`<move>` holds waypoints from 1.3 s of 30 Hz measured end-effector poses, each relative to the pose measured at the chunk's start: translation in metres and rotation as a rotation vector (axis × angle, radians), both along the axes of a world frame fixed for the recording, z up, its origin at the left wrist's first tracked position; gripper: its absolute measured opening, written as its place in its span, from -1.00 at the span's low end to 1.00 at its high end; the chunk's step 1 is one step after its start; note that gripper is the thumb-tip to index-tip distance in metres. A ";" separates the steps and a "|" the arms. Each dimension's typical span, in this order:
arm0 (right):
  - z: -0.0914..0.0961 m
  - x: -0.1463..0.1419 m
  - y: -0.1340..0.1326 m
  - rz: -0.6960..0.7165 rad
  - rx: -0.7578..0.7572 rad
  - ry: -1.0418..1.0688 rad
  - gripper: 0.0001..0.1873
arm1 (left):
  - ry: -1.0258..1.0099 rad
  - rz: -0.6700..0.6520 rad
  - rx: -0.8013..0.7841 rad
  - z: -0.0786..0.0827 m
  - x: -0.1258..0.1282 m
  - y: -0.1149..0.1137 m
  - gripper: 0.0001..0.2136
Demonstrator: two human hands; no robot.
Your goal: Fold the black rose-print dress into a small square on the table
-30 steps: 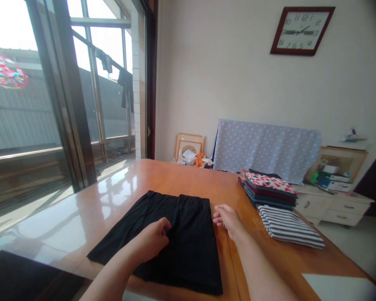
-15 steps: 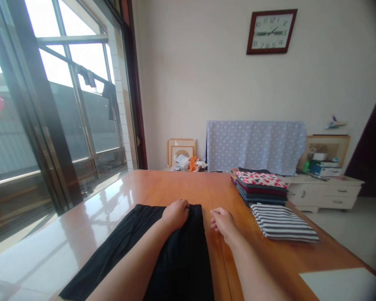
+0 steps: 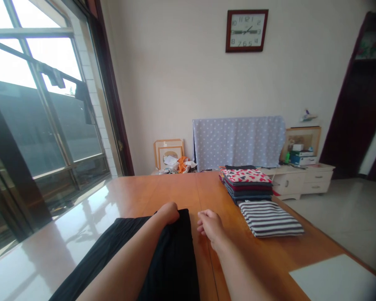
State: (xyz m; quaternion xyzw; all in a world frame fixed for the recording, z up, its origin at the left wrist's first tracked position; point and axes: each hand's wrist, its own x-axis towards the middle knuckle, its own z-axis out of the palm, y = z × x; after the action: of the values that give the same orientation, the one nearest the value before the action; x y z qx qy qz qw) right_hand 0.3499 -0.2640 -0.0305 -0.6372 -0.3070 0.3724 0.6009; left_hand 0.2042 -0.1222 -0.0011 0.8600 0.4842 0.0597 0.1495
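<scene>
Black trousers lie spread lengthwise on the table, their top edge away from me. My left hand is closed on that top edge, near its right corner; the fingertips are partly hidden behind the hand. Just right of the cloth, my right hand hovers over the wood with fingers curled in and thumb against them. Nothing shows in its grasp, and it is apart from the trousers. My left forearm covers part of the cloth.
On the wooden table, a stack of folded clothes stands at the right, with a folded striped garment in front of it. A white sheet lies near the right edge. Large windows are on the left.
My view has turned to the right, so everything appears shifted left. My left hand stays at the trousers' top edge, and my right hand remains curled beside them.
</scene>
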 end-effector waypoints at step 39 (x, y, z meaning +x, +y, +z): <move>0.021 -0.018 -0.028 0.844 -0.316 -0.030 -0.88 | -0.016 -0.218 0.148 -0.038 -0.005 -0.032 -0.49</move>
State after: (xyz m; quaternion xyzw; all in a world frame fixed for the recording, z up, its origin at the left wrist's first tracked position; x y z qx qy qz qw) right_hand 0.3320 -0.2919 -0.0095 -0.5455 -0.4880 0.6178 0.2874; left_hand 0.1993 -0.1539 -0.0388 0.9158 0.3808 0.0853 0.0950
